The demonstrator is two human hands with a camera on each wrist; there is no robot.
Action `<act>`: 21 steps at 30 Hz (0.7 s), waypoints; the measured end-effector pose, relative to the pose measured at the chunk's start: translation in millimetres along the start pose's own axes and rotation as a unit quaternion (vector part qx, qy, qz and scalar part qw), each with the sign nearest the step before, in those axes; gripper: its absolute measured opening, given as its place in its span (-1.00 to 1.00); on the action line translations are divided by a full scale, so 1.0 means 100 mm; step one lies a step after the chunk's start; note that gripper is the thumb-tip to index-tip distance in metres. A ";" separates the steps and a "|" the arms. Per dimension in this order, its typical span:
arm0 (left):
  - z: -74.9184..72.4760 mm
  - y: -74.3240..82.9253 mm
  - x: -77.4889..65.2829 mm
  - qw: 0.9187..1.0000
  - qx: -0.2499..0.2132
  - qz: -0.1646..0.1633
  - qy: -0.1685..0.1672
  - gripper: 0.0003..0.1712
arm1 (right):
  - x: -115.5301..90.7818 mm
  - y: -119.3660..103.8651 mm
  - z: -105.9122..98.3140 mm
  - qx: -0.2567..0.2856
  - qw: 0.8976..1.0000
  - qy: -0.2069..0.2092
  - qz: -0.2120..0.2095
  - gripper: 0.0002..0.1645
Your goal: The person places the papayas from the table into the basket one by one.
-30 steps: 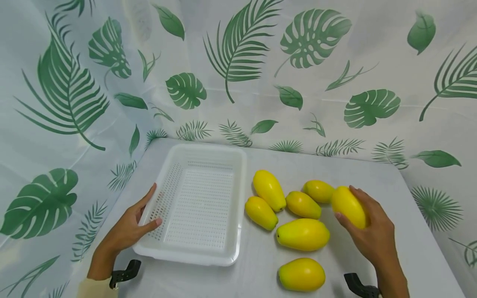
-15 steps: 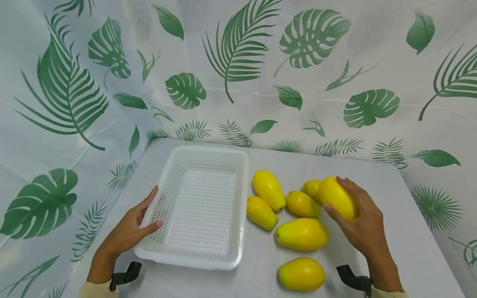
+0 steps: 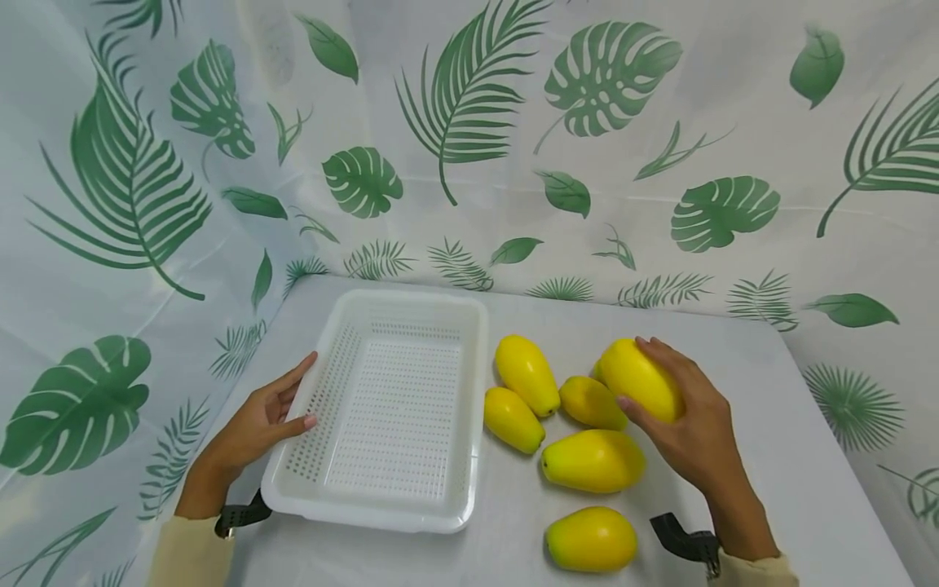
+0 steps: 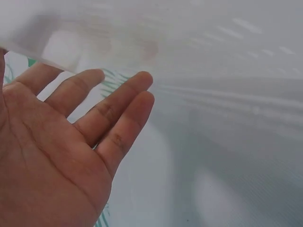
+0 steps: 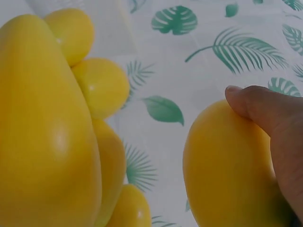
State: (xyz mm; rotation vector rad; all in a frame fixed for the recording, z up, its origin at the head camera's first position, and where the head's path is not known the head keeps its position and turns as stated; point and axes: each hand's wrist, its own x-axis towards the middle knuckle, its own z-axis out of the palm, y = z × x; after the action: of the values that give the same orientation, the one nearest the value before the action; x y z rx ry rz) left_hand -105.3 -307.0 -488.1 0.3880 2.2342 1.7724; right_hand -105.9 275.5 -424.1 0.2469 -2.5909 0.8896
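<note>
A white perforated plastic basket (image 3: 392, 416) stands on the left of the table. My left hand (image 3: 253, 428) holds its left rim, thumb over the top and fingers on the outer side; in the left wrist view those fingers (image 4: 116, 125) lie extended beneath the translucent edge. My right hand (image 3: 693, 428) grips a yellow papaya (image 3: 641, 379), thumb on the near side and fingers across the far side. Behind it another papaya (image 3: 598, 371) is mostly hidden. Just left is a papaya (image 3: 592, 402), partly covered. The thumb (image 5: 255, 104) presses the held fruit in the right wrist view.
Two papayas (image 3: 526, 375) (image 3: 513, 420) lie close to the basket's right side. Nearer me are a large papaya (image 3: 594, 461) and one at the front (image 3: 591, 539). A white curtain with green leaves (image 3: 469, 163) stands behind the white-covered table (image 3: 778, 456).
My right hand has carried the held papaya leftward and slightly away from me, over the papaya behind. The basket has shifted slightly right and nearer; my left hand stays at its rim.
</note>
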 end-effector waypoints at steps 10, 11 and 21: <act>-0.04 -0.03 0.15 0.999 -0.035 0.001 -0.005 0.04 | 0.10 -0.09 0.06 0.035 0.999 -0.020 -0.016 0.06; -0.04 -0.03 0.16 0.999 -0.036 0.001 -0.002 0.03 | 0.11 -0.10 0.06 0.041 0.999 -0.022 -0.019 0.06; 0.01 -0.11 0.21 0.998 -0.064 0.003 0.020 0.04 | 0.22 -0.23 0.12 0.077 0.995 -0.057 -0.018 0.02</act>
State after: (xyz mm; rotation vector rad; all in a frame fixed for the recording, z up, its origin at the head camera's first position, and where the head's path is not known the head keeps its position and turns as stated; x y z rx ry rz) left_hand -124.7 -301.3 -499.3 0.3363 2.1322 1.9311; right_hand -123.2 249.6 -410.9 0.3964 -2.6155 1.0932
